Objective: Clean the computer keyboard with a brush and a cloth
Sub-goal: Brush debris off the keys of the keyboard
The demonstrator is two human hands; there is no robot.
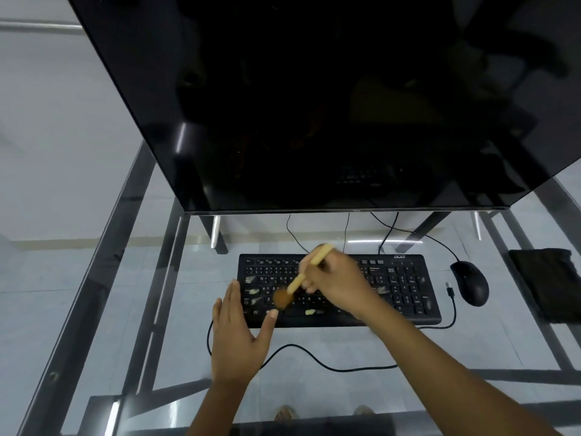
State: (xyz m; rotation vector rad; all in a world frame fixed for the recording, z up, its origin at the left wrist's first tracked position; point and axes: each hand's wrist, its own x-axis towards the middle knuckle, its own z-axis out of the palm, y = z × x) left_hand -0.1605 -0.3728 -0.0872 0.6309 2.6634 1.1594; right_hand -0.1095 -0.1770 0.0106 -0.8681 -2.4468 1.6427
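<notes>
A: Where is everything?
B: A black keyboard [339, 289] sits mid-frame on a glass table [94, 278]; a dark cloth [545, 286] lies at three o'clock, past a mouse [470, 283].
A: And the hands?
B: The right hand [339, 283] clamps a tan brush [301, 280], bristles on the keys. The left hand [239, 335] lies flat at eight o'clock, fingers together, thumb spread.

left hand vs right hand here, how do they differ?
The right hand grips the brush; the left hand holds nothing. The right hand is curled over the keyboard middle; the left hand lies flat and open at the keyboard's left end, thumb on its front edge. The right hand reaches farther toward the monitor than the left hand. Both are bare.
</notes>
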